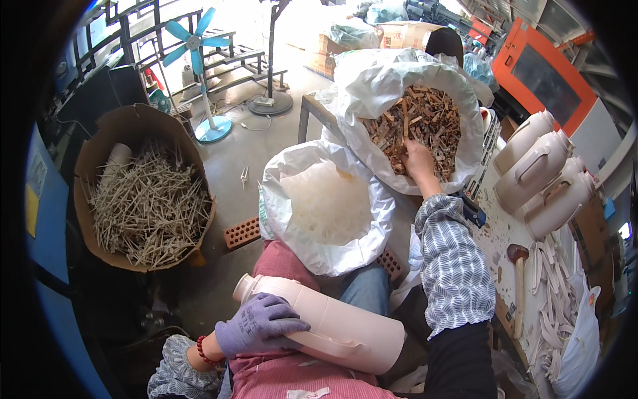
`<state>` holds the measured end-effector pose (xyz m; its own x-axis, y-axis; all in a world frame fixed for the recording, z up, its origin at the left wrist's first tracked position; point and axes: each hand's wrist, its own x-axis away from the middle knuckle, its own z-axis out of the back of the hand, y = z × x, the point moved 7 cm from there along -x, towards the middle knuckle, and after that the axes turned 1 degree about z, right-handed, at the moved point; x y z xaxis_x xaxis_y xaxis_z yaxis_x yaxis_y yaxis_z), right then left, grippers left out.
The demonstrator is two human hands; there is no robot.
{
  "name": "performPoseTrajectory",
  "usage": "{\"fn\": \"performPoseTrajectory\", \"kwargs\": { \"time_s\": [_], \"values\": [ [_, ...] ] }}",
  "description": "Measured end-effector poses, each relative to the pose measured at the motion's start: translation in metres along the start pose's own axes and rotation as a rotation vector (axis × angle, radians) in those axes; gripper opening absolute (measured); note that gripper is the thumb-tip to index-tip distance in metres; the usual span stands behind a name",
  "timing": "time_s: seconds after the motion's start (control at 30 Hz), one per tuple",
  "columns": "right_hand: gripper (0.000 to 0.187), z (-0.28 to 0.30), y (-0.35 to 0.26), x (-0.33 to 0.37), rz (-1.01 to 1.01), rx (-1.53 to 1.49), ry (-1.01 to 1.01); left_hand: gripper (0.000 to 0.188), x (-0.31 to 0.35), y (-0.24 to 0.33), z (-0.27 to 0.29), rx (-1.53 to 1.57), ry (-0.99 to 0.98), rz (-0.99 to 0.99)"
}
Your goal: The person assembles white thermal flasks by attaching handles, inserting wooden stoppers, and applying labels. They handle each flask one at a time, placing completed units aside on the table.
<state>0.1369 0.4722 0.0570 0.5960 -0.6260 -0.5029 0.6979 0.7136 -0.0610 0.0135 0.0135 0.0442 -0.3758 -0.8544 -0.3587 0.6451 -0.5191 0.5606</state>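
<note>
Across my lap lies a pale pink plastic jug body (pixel 352 326), on its side, with its narrow neck toward the left and a long side handle. My left hand (pixel 262 324), in a purple glove, is closed over the jug near the handle. My bare right hand (pixel 419 163) reaches forward into a large white sack (pixel 362 66) of small brown strip-like pieces (pixel 438 123). Its fingers are pinched together among the pieces; what they grip is partly hidden. Nearer to me stands a second white sack (pixel 276 179), holding whitish translucent pieces (pixel 325 206).
A cardboard drum (pixel 83 199) full of thin beige sprues stands left. Several pink jug bodies (pixel 535 169), a mallet (pixel 518 286) and pale strips (pixel 551 299) lie along the right-hand table. A perforated brick (pixel 242 233) and blue fan (pixel 194 43) stand on the floor.
</note>
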Motion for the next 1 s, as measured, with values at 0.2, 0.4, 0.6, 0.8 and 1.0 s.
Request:
{"fn": "performPoseTrajectory", "kwargs": {
  "time_s": [0.2, 0.4, 0.6, 0.8, 1.0],
  "values": [
    [0.026, 0.06, -0.006, 0.004, -0.011, -0.088, 0.447, 0.04, 0.011, 0.004, 0.004, 0.023, 0.014, 0.033],
    [0.01, 0.066, -0.208, 0.173, -0.205, -1.438, -0.614, 0.041, -0.003, 0.002, 0.029, -0.136, 0.363, 0.187],
    [0.023, 0.102, -0.264, 0.228, 0.238, -1.152, -0.292, 0.028, 0.001, 0.0, 0.012, 0.003, 0.296, 0.077],
    [0.027, 0.104, -0.279, 0.242, 0.395, -0.95, -0.344, 0.026, 0.018, -0.003, 0.005, 0.115, 0.266, 0.178],
    [0.018, 0.096, -0.282, 0.248, 0.311, -1.017, -0.675, 0.057, 0.035, -0.005, 0.003, 0.288, 0.291, 0.296]
  ]
}}
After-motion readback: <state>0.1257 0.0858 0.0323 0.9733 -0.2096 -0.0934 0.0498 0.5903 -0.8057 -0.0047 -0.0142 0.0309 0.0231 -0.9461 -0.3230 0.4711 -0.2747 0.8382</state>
